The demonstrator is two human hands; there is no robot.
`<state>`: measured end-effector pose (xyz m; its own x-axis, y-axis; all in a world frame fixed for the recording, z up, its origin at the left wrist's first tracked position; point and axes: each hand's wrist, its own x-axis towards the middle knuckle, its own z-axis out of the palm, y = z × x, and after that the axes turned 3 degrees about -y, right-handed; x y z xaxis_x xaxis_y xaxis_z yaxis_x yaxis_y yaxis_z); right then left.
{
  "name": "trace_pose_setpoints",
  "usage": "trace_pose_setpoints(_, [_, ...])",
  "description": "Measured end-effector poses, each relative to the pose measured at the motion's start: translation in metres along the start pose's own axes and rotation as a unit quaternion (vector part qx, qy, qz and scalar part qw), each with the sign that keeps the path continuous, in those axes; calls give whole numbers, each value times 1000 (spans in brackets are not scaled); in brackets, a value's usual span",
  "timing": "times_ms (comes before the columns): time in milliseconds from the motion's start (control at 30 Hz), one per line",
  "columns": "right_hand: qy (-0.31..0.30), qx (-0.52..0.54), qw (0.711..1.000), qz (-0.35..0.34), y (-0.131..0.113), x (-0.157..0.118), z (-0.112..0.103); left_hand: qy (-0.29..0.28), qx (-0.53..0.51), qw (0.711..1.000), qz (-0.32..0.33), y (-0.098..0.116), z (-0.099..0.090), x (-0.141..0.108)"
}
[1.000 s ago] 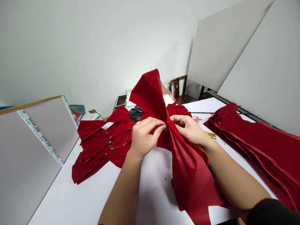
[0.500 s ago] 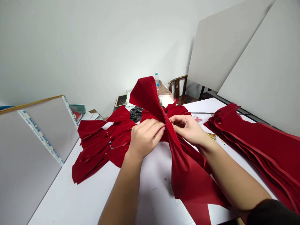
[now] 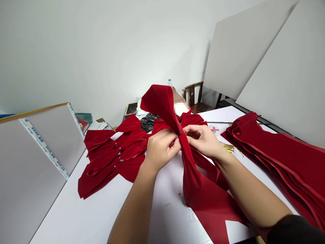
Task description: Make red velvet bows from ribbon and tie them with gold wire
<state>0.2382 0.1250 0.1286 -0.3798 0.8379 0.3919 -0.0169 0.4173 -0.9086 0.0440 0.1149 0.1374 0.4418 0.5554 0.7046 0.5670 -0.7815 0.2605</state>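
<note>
Pinching the red velvet bow (image 3: 195,186) at its gathered centre — left hand (image 3: 161,150), right hand (image 3: 201,139)

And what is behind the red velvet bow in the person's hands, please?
Behind the red velvet bow are a black plastic bag and a water bottle; whatever lies directly under it is hidden.

The head-worn camera looked forward and down from above the person, close over the left hand (image 3: 161,150) and right hand (image 3: 203,140) at a deep-red velvet bow (image 3: 159,105). Its wide view faced across a long white worktable (image 3: 76,210) toward a smooth pale-grey wall (image 3: 101,57), which filled the frame's upper part.
</note>
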Motion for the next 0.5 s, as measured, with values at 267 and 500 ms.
trace_pose_setpoints(267, [57, -61, 994, -64, -2, -4, -1, 7, -365, 909, -200, 9, 16, 5])
trace_pose_setpoints(500, [6, 34, 999, -36, 2, -1, -3, -61, -401, 886, -223, 5, 1, 3])
